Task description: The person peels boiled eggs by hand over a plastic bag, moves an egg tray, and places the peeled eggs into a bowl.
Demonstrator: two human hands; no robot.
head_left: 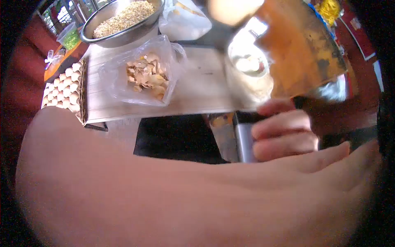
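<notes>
My left forearm crosses the whole bottom of the view, close to the camera. My left hand is at the right edge, its visible fingers stretched out and apart; the rest runs out of view. Just above it, my right hand is blurred, with fingers curled in. They are beside a grey, dark-topped upright object; whether they grip it or anything else is hidden. Past the right hand, a shiny bowl in strong glare holds something pale. A clear plastic bag of broken eggshells lies on the pale board.
At left stands a tray of eggs. Behind are a metal basin of grain-like bits, a white plastic bag and a clear cup with chopped greens. A worn orange-brown tabletop extends to the right. A blurred tan shape is at the top.
</notes>
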